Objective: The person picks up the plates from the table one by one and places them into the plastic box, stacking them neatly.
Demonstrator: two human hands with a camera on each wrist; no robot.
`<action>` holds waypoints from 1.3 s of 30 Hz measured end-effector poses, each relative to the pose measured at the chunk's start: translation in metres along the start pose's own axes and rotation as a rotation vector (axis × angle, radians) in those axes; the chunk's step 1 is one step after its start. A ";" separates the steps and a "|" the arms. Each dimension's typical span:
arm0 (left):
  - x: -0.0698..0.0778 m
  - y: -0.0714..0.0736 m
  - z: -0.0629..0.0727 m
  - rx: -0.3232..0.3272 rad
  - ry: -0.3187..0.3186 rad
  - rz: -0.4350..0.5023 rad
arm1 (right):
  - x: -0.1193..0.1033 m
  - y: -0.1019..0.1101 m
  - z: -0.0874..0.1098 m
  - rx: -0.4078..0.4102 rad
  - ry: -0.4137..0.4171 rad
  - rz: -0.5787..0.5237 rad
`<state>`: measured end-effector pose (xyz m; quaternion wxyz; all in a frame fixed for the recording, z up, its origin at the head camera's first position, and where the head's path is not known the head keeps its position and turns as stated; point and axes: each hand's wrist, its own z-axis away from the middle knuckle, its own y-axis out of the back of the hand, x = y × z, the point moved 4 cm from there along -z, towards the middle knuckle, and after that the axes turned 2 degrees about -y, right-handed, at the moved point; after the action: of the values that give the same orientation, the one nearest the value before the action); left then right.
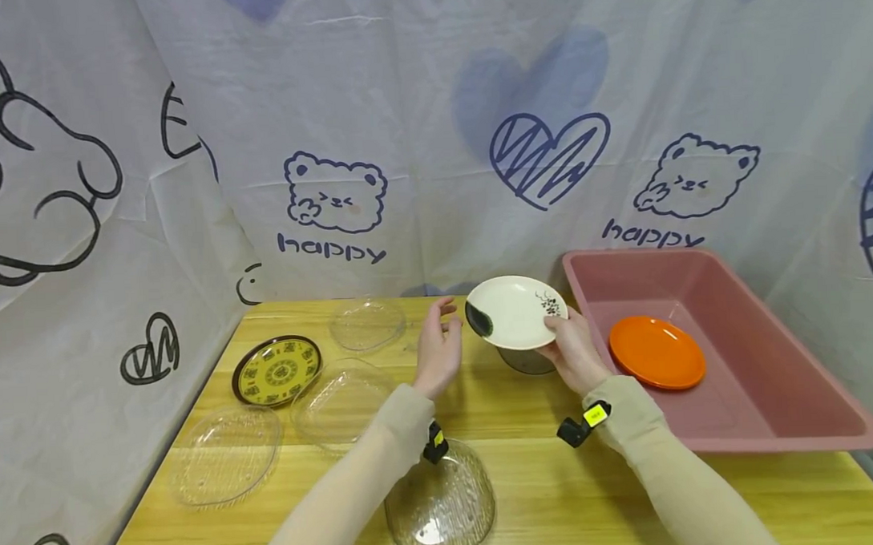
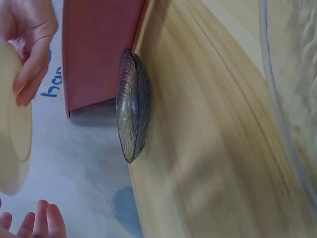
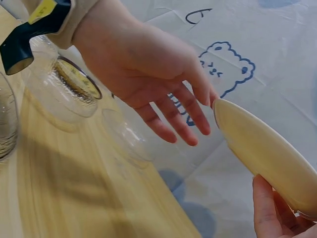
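Note:
A white plate (image 1: pixel 516 311) with a dark leaf-like patch and a small floral print is held up, tilted, above the table. My right hand (image 1: pixel 575 349) grips its right rim, thumb on top and fingers beneath. At the plate's left side is my left hand (image 1: pixel 439 348), its fingers extended and loosely bent. In the right wrist view, the left hand (image 3: pixel 148 74) has its fingertips by the plate's rim (image 3: pixel 267 153); whether they touch cannot be told. Below the white plate, partly hidden by it, sits a dark clear ribbed dish (image 2: pixel 132 106).
To the right, a pink tub (image 1: pixel 793 356) holds an orange plate (image 1: pixel 656 353). On the left lie a yellow patterned plate (image 1: pixel 279 370) and clear dishes (image 1: pixel 226 456), (image 1: pixel 340 404), (image 1: pixel 368 323). A smoky clear dish (image 1: pixel 441 505) lies near the front. Behind hangs a printed cloth (image 1: pixel 431 128).

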<state>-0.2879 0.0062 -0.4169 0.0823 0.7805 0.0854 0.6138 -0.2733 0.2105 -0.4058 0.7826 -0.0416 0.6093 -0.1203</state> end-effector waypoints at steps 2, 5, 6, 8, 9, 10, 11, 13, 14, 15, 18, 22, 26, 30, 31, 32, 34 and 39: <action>0.003 -0.003 0.000 -0.014 -0.035 -0.026 | -0.005 0.004 0.000 -0.001 0.004 -0.002; 0.009 -0.009 0.001 -0.035 -0.089 -0.067 | -0.013 0.011 0.001 0.006 0.006 -0.009; 0.011 -0.011 0.002 -0.041 -0.105 -0.083 | -0.016 0.015 0.001 0.009 0.006 -0.014; 0.016 -0.015 0.003 -0.053 -0.140 -0.112 | -0.022 0.021 0.001 0.016 0.005 -0.034; 0.018 -0.017 0.003 -0.060 -0.157 -0.129 | -0.025 0.024 0.001 0.019 0.007 -0.048; 0.020 -0.019 0.004 -0.068 -0.177 -0.146 | -0.027 0.028 0.001 0.023 0.007 -0.059; 0.022 -0.022 0.005 -0.078 -0.198 -0.161 | -0.030 0.032 0.000 0.027 0.007 -0.077; 0.026 -0.027 0.007 -0.101 -0.239 -0.185 | -0.034 0.041 0.000 0.034 0.008 -0.122; 0.027 -0.030 0.007 -0.108 -0.261 -0.203 | -0.036 0.045 0.000 0.040 0.007 -0.138; 0.028 -0.033 0.008 -0.117 -0.278 -0.221 | -0.038 0.050 0.000 0.042 0.008 -0.162; 0.032 -0.043 0.010 -0.141 -0.324 -0.271 | -0.043 0.062 0.001 0.056 0.004 -0.247; 0.037 -0.054 0.013 -0.181 -0.398 -0.371 | -0.046 0.078 0.000 0.091 0.009 -0.304; 0.042 -0.065 0.018 -0.247 -0.466 -0.476 | -0.047 0.095 -0.003 0.122 0.029 -0.298; 0.046 -0.078 0.023 -0.324 -0.498 -0.573 | -0.049 0.113 -0.005 0.148 0.047 -0.304; 0.047 -0.081 0.024 -0.345 -0.506 -0.590 | -0.049 0.117 -0.006 0.160 0.047 -0.301; 0.048 -0.085 0.025 -0.367 -0.512 -0.613 | -0.049 0.121 -0.006 0.165 0.045 -0.307; 0.050 -0.092 0.028 -0.404 -0.536 -0.648 | -0.049 0.129 -0.006 0.191 0.036 -0.308; 0.054 -0.109 0.034 -0.461 -0.631 -0.738 | -0.048 0.148 -0.005 0.250 0.003 -0.310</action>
<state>-0.2459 0.1242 -0.3994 0.4836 0.8067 0.1882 0.2828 -0.2692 0.3656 -0.3928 0.7530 -0.0372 0.5770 -0.3142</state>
